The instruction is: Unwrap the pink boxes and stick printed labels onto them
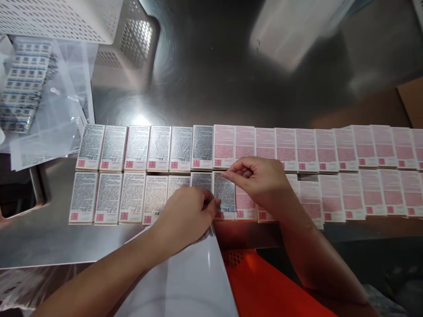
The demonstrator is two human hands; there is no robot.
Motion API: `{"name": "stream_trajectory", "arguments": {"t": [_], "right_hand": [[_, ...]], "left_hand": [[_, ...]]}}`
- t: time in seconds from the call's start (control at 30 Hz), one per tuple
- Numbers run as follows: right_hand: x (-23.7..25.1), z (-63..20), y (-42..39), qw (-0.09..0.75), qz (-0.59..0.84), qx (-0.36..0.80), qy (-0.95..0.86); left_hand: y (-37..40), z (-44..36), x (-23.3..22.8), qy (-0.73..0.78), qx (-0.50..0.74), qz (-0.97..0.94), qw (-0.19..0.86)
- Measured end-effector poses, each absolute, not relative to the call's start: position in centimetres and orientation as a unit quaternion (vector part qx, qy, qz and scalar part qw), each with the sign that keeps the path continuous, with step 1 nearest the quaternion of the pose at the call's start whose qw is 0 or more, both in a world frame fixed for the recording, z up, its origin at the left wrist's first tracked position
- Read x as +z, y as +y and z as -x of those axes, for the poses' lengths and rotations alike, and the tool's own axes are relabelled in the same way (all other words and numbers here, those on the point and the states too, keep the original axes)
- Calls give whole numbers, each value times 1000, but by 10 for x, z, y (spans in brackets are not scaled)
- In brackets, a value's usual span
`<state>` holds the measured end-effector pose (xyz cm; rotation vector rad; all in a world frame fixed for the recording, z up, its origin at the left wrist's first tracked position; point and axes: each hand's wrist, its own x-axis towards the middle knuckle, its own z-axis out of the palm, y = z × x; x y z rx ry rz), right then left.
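Note:
Two rows of flat small boxes lie on a steel table (205, 79). The left ones carry grey printed labels (114, 147); the right ones show bare pink print (346, 149). My left hand (187, 215) rests over the near row and pinches the lower left edge of a grey label (224, 193) on one box. My right hand (256, 178) pinches that label's upper right corner with thumb and forefinger. A white backing sheet (198, 277) lies under my left wrist at the table's near edge.
A white perforated basket (66, 17) stands at the back left. Beside it a clear plastic bag (56, 105) holds a label sheet (23, 83). An orange crate (264, 286) sits below the table edge. A cardboard corner (411, 99) shows at the right.

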<state>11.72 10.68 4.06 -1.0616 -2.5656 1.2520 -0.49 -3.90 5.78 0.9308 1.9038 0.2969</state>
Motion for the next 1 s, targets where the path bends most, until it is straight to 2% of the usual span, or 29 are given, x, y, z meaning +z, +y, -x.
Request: {"name": "stream_trajectory", "arguments": {"t": [1.0], "right_hand": [[41, -116, 105, 45, 353, 400, -844]], "left_hand": [[-34, 5, 59, 789, 95, -379, 475]]}}
